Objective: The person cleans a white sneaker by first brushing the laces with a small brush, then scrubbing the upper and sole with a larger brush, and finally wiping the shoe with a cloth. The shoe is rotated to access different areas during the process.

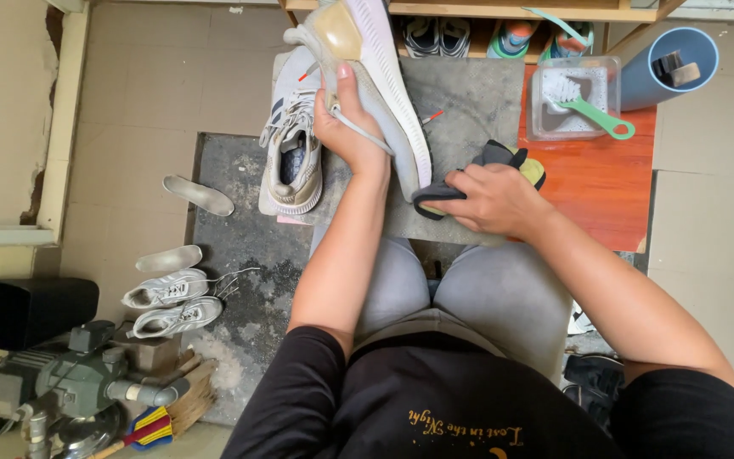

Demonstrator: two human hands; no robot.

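Two hands work on one pale grey sneaker (384,76), which is held up on its side above a grey mat (469,102), its sole turned to the right and its heel near the top of the view. The left hand (346,127) has its grip closed around the shoe's upper, thumb pointing up along it, with a loose lace running under the fingers. The right hand (490,200) is closed on a dark grey cloth (435,200) and presses it against the lower end of the sole; a bit of yellow shows at the cloth's far edge.

Just left of the held shoe, its mate (293,144) lies on the mat with its opening facing up. The mat covers part of an orange desk (596,187). On that desk stands a clear square plastic tub (609,72) holding cloudy water and a white-bristled brush with a green handle (596,115) that sticks out over the rim. Beside it, at the upper right, a blue cylindrical container (639,76) lies with its round mouth toward the camera and small blocks inside.

A wooden shelf (503,10) along the top holds more shoes. On the floor to the left lie two loose insoles (199,195), a white pair of sneakers (170,302) and a grey-green motor (70,382).
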